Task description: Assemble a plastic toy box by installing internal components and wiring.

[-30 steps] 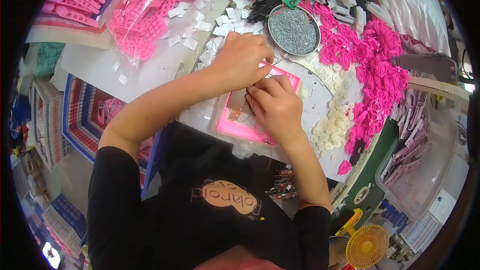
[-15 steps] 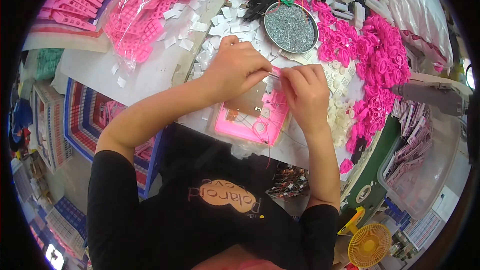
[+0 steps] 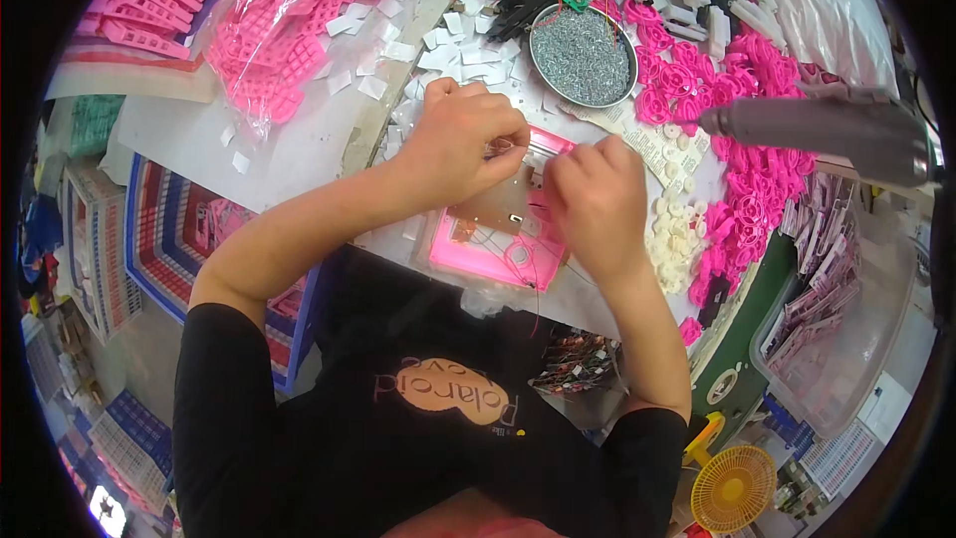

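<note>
Our case (image 3: 478, 257) lies on the table (image 3: 586, 297) beneath our left hand (image 3: 466, 139), fingers pinched narrow, and right hand (image 3: 601, 197), fingers curled; what they hold we cannot tell. It looks light, stiff, best held by its rim (image 3: 486, 274); its wires (image 3: 490, 239) seem fragile.

person in a black t-shirt (image 3: 329, 428) has both hands over an open pink case (image 3: 468, 259), flat brownish panel (image 3: 488, 207) lying across part of it. left hand (image 3: 468, 134) has thumb and fingers bunched above the panel, can't make out what's between them. right hand (image 3: 602, 204) is curled by the case's right edge, fingertips mostly hidden. round dish (image 3: 533, 58) of silvery metal bits (image 3: 584, 55) sits just beyond, pink rings (image 3: 742, 139) and white discs (image 3: 677, 234) piled off to the right.
</note>
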{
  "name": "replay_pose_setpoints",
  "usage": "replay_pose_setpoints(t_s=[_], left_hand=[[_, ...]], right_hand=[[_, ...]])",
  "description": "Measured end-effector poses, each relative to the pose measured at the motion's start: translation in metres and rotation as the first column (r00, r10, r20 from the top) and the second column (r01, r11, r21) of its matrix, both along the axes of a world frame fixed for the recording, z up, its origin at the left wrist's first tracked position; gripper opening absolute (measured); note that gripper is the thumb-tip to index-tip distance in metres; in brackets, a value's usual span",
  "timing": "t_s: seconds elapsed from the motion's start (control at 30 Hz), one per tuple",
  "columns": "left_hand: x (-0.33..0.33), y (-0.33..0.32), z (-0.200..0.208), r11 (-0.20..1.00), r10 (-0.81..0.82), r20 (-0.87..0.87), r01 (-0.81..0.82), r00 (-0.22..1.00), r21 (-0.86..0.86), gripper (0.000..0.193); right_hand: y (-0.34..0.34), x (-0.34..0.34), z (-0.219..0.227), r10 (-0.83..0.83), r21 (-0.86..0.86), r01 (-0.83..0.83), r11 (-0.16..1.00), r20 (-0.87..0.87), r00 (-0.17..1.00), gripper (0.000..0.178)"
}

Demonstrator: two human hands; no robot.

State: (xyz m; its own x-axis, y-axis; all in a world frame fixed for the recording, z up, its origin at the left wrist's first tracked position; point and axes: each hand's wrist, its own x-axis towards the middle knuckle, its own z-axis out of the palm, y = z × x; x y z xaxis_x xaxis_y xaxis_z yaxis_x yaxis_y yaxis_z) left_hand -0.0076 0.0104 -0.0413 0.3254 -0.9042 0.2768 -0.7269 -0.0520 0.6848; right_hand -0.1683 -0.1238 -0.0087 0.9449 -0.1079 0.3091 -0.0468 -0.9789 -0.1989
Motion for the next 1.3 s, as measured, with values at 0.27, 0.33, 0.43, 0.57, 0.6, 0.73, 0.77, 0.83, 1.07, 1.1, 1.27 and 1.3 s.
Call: replay_pose_setpoints(t_s=[0.27, 0.33, 0.43, 0.57, 0.6, 0.73, 0.77, 0.83, 1.07, 1.1, 1.27, 1.3], left_hand=[[0.001, -0.016, 0.011, 0.984, -0.177, 0.211, 0.172, 0.961, 0.044, 0.008], [0.001, -0.020, 0.013, 0.989, -0.142, 0.223, 0.131, 0.964, 0.063, 0.007], [0.005, -0.016, 0.010, 0.995, -0.092, 0.150, 0.085, 0.984, 0.052, 0.007], [0.004, -0.015, 0.007, 0.986, -0.167, 0.173, 0.162, 0.971, 0.046, 0.006], [0.003, -0.016, 0.009, 0.979, -0.205, 0.199, 0.196, 0.958, 0.064, 0.005], [-0.007, -0.029, 0.016, 0.934, -0.350, 0.402, 0.281, 0.846, 0.223, 0.006], [-0.010, -0.032, 0.018, 0.920, -0.385, 0.434, 0.298, 0.815, 0.255, 0.007], [-0.015, -0.038, 0.024, 0.888, -0.453, 0.493, 0.328, 0.743, 0.322, 0.010], [-0.029, -0.051, 0.042, 0.735, -0.638, 0.385, 0.377, 0.667, 0.564, 0.013], [-0.027, -0.057, 0.044, 0.693, -0.649, 0.315, 0.367, 0.693, 0.620, 0.013], [-0.016, -0.073, 0.056, 0.639, -0.554, 0.181, 0.276, 0.813, 0.718, 0.016], [-0.013, -0.072, 0.055, 0.656, -0.546, 0.177, 0.286, 0.819, 0.698, 0.015]], right_hand=[[0.021, -0.008, 0.004, -0.106, -0.021, 0.105, 0.994, -0.047, 0.993, 0.004], [0.011, 0.001, 0.003, -0.126, -0.038, 0.126, 0.991, 0.011, 0.992, 0.004], [0.009, 0.001, -0.007, -0.048, -0.064, 0.043, 0.997, -0.080, 0.996, 0.004], [0.026, -0.012, 0.005, 0.029, 0.014, -0.027, 1.000, -0.162, 0.986, 0.005], [0.031, -0.016, 0.004, 0.016, 0.024, -0.013, 1.000, -0.163, 0.987, 0.006], [0.043, -0.026, 0.002, -0.118, 0.108, 0.133, 0.985, -0.130, 0.984, 0.014], [0.045, -0.027, 0.001, -0.156, 0.135, 0.170, 0.976, -0.111, 0.982, 0.016], [0.045, -0.028, 0.000, -0.186, 0.139, 0.193, 0.971, -0.061, 0.981, 0.015], [0.041, -0.032, 0.001, -0.213, 0.177, 0.221, 0.959, -0.067, 0.975, 0.015], [0.040, -0.031, 0.002, -0.214, 0.161, 0.226, 0.961, -0.089, 0.973, 0.015], [0.026, -0.026, 0.009, -0.175, 0.083, 0.200, 0.976, -0.244, 0.954, 0.011], [0.024, -0.024, 0.010, -0.162, 0.099, 0.192, 0.976, -0.247, 0.955, 0.011]])
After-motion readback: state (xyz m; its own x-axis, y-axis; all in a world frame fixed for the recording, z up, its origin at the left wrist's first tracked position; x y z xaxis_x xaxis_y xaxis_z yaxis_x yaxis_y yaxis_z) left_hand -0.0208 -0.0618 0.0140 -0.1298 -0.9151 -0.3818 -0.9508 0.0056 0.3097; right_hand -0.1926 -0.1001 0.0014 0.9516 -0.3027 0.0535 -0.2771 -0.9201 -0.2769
